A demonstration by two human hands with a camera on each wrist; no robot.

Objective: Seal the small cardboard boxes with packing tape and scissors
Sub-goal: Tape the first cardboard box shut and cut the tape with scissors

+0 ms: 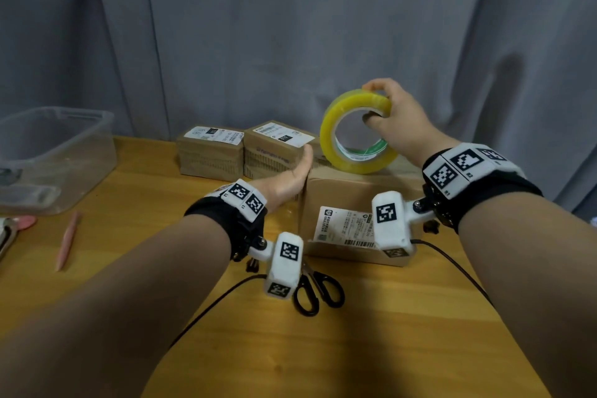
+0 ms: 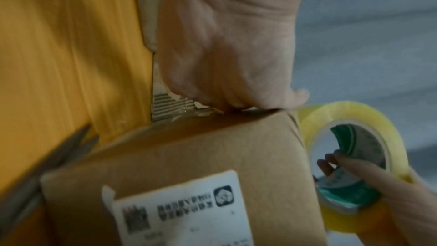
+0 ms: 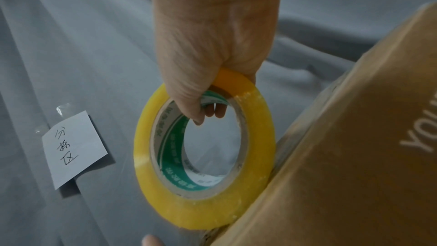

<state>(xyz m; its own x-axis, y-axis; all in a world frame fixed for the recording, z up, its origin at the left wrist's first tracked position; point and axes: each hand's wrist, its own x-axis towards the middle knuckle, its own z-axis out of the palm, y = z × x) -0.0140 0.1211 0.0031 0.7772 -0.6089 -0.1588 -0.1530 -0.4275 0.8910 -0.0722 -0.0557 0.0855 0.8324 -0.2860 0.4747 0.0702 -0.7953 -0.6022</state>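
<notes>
At centre frame my right hand (image 1: pixel 397 119) grips the yellow tape roll (image 1: pixel 357 132) upright on the brown box (image 1: pixel 349 200) printed "YOU", my left hand (image 1: pixel 287 181) flat against its far edge.

Each bare forearm wears a black wristband (image 1: pixel 226 220) with white marker blocks, a white camera (image 1: pixel 284 265) and a black cable (image 1: pixel 213 307).

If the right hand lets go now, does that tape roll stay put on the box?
Probably not. The tape roll stands on edge on the box, so it would likely roll or topple. The right hand grips it through the core; it seems stiff. Its glossy yellow face may be slippery.
</notes>
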